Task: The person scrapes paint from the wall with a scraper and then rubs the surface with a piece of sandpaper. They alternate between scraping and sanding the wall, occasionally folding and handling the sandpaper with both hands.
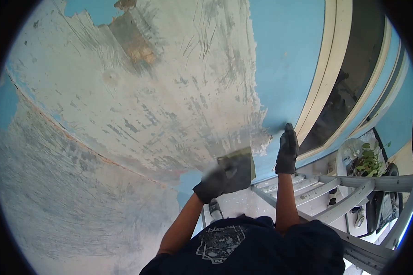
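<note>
My left hand (212, 184), in a black glove, is closed at the left edge of a dark, flat square sheet (243, 170) with an olive-green border. The hand is partly blurred, and I cannot make out exactly what the sheet is. My right hand (287, 150), also in a black glove, reaches up to the blue wall (287, 59) beside the cream window frame (313, 98). Its fingers are stretched out and held together, with nothing visible in them. Ahead is a scraped patch of wall (188, 91), whitish and grey with ragged blue paint edges.
A metal ladder (348, 183) stands below right. Beyond it are a green potted plant (369, 160) and a dark chair-like object (384, 208). A crack (85, 145) runs along the corner to a scratched grey wall (78, 197). My shoe (215, 208) shows below.
</note>
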{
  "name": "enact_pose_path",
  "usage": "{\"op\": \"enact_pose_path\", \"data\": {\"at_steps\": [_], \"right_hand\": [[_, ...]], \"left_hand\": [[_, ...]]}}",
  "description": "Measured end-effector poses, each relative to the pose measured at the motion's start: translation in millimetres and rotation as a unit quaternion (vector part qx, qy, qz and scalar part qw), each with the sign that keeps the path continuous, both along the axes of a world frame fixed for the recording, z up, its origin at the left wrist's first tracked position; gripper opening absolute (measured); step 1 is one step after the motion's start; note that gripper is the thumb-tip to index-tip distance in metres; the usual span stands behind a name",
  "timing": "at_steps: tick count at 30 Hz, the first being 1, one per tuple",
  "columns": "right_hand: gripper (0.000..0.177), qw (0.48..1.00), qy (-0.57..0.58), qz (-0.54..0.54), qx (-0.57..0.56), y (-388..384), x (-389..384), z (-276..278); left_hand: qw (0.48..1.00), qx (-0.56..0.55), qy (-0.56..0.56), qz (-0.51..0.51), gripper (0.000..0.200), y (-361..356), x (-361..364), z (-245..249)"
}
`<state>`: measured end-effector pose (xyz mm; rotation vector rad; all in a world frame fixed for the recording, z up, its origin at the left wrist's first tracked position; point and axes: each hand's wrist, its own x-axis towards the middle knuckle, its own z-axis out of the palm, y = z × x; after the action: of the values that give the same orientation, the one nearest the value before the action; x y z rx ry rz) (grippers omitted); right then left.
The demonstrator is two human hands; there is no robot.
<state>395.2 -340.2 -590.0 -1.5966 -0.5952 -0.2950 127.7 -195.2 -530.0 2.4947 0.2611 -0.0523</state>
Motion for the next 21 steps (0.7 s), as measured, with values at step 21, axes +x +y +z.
{"op": "enact_pose_path", "data": {"at_steps": [21], "right_hand": [[0.042, 0.923, -0.241, 0.199, -0.226, -40.0, -50.4, 85.0]], "left_hand": [[0.64, -0.69, -0.285, 0.184, 0.06, -31.1, -17.5, 7.6]]}}
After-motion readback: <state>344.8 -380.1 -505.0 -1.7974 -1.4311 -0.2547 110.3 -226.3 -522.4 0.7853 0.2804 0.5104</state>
